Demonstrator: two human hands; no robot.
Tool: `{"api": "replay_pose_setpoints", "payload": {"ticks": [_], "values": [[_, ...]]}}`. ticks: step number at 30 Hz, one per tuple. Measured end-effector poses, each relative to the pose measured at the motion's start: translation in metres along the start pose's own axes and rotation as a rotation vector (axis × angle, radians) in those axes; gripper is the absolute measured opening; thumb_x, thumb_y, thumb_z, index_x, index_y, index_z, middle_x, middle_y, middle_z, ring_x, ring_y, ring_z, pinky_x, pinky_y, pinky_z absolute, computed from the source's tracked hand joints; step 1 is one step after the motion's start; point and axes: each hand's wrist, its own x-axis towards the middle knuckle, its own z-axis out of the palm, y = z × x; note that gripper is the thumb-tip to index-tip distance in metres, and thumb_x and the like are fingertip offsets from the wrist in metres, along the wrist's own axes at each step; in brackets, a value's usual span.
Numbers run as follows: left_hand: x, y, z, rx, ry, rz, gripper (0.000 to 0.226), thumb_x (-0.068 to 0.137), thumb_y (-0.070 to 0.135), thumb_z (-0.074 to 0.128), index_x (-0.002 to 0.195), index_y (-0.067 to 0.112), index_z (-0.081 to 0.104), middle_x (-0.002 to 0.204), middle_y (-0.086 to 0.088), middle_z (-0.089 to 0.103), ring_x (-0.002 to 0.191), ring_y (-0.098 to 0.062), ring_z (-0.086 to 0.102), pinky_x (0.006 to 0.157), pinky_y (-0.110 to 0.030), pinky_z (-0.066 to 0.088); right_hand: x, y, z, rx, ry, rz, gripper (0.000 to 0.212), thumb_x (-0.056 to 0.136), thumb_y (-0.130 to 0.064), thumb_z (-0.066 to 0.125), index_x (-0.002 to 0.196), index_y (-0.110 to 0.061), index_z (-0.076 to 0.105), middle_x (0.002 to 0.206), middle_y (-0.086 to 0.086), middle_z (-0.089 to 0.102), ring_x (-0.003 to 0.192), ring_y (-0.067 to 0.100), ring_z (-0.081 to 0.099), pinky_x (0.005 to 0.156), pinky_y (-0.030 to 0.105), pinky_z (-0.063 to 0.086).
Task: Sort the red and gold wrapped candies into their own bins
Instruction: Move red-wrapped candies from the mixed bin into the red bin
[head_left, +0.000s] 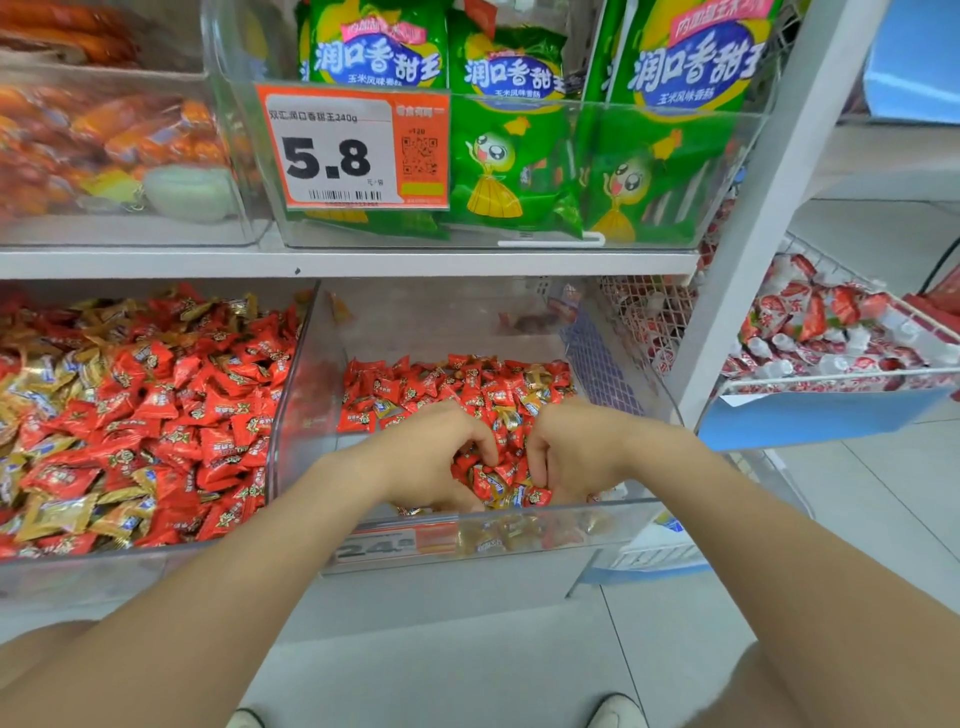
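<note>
Two clear plastic bins sit side by side on the lower shelf. The left bin (156, 558) holds a mixed heap of red candies (156, 405) and gold candies (52, 514). The right bin (597, 506) holds mostly red candies (447, 384) with a few gold ones (535, 376) among them. Both my hands are down in the right bin near its front wall. My left hand (431, 457) and my right hand (576, 452) have their fingers curled into the candy pile, gathering wrapped candies between them.
An upper shelf carries a clear bin of green snack bags (509, 156) with a 5.8 price tag (353, 150), and orange sausages (104, 140) at left. A wire basket of red-and-white packets (831, 332) hangs at right behind a white upright post (769, 208). My shoes (618, 714) stand on the tiled floor.
</note>
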Motion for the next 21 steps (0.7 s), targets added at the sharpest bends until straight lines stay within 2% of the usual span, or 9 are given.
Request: {"api": "replay_pose_setpoints", "payload": {"ticks": [5, 8, 10, 13, 15, 17, 18, 20, 21], "values": [[0.008, 0.001, 0.005, -0.019, 0.072, 0.014, 0.024, 0.083, 0.048, 0.084, 0.101, 0.033, 0.075, 0.091, 0.008, 0.065, 0.085, -0.007, 0.057, 0.077, -0.030, 0.046, -0.001, 0.007, 0.003, 0.055, 0.044, -0.001, 0.029, 0.074, -0.009, 0.090, 0.096, -0.021, 0.076, 0.083, -0.001, 0.078, 0.073, 0.020, 0.076, 0.071, 0.038, 0.065], [0.010, 0.005, 0.004, -0.022, 0.128, -0.018, 0.015, 0.089, 0.040, 0.079, 0.095, 0.027, 0.073, 0.078, 0.006, 0.065, 0.074, -0.006, 0.057, 0.064, -0.018, 0.036, 0.003, 0.011, 0.008, 0.074, 0.152, -0.009, 0.033, 0.074, 0.003, 0.078, 0.090, -0.025, 0.072, 0.069, -0.003, 0.075, 0.068, 0.016, 0.074, 0.073, 0.040, 0.065], [0.010, 0.007, 0.001, -0.055, 0.176, -0.054, 0.002, 0.094, 0.026, 0.071, 0.097, 0.026, 0.070, 0.078, 0.009, 0.062, 0.072, -0.004, 0.054, 0.063, -0.015, 0.033, 0.004, 0.013, 0.007, 0.097, 0.214, -0.006, 0.034, 0.078, 0.007, 0.069, 0.088, -0.026, 0.069, 0.075, 0.002, 0.074, 0.073, 0.016, 0.074, 0.076, 0.039, 0.065], [0.008, 0.009, -0.004, -0.140, 0.206, -0.129, 0.027, 0.095, 0.000, 0.051, 0.101, 0.018, 0.070, 0.083, 0.014, 0.054, 0.073, -0.003, 0.047, 0.063, -0.016, 0.035, -0.001, 0.012, 0.002, 0.105, 0.220, -0.004, 0.024, 0.082, -0.009, 0.084, 0.089, -0.023, 0.066, 0.079, -0.003, 0.073, 0.078, 0.013, 0.072, 0.081, 0.038, 0.062], [0.006, 0.010, -0.005, -0.142, 0.203, -0.174, 0.035, 0.093, -0.008, 0.042, 0.101, 0.011, 0.070, 0.089, 0.011, 0.052, 0.082, -0.007, 0.046, 0.072, -0.015, 0.040, -0.005, 0.010, 0.002, 0.022, 0.148, -0.024, 0.024, 0.078, -0.015, 0.090, 0.090, -0.019, 0.069, 0.077, -0.009, 0.070, 0.078, 0.008, 0.067, 0.079, 0.032, 0.060], [0.007, 0.011, -0.005, -0.154, 0.185, -0.231, 0.033, 0.090, -0.012, 0.038, 0.097, -0.003, 0.070, 0.096, -0.009, 0.063, 0.098, -0.025, 0.053, 0.096, -0.027, 0.042, -0.007, 0.007, 0.005, -0.073, 0.086, -0.028, 0.019, 0.080, -0.002, 0.080, 0.088, -0.017, 0.072, 0.078, -0.010, 0.065, 0.081, 0.014, 0.066, 0.081, 0.034, 0.061], [0.007, 0.011, -0.005, -0.176, 0.183, -0.259, 0.030, 0.089, -0.012, 0.038, 0.092, -0.008, 0.068, 0.096, -0.020, 0.066, 0.097, -0.034, 0.057, 0.099, -0.027, 0.041, -0.006, 0.007, 0.006, -0.098, 0.080, -0.023, 0.023, 0.080, 0.004, 0.075, 0.087, -0.018, 0.073, 0.080, -0.009, 0.063, 0.084, 0.017, 0.067, 0.083, 0.038, 0.062], [0.007, 0.006, -0.002, -0.186, 0.200, -0.294, 0.026, 0.091, -0.005, 0.040, 0.080, -0.002, 0.063, 0.081, -0.021, 0.062, 0.077, -0.031, 0.056, 0.072, -0.013, 0.047, -0.002, 0.008, 0.007, -0.117, 0.078, -0.009, 0.028, 0.079, 0.007, 0.071, 0.089, -0.019, 0.074, 0.083, -0.009, 0.061, 0.088, 0.020, 0.067, 0.085, 0.041, 0.063], [0.007, 0.004, -0.001, -0.173, 0.210, -0.294, 0.025, 0.093, -0.004, 0.041, 0.081, 0.002, 0.062, 0.078, -0.017, 0.057, 0.073, -0.028, 0.052, 0.060, -0.014, 0.045, -0.001, 0.008, 0.007, -0.122, 0.079, -0.014, 0.029, 0.079, 0.007, 0.073, 0.093, -0.019, 0.075, 0.083, -0.010, 0.061, 0.088, 0.020, 0.067, 0.084, 0.041, 0.063]]}}
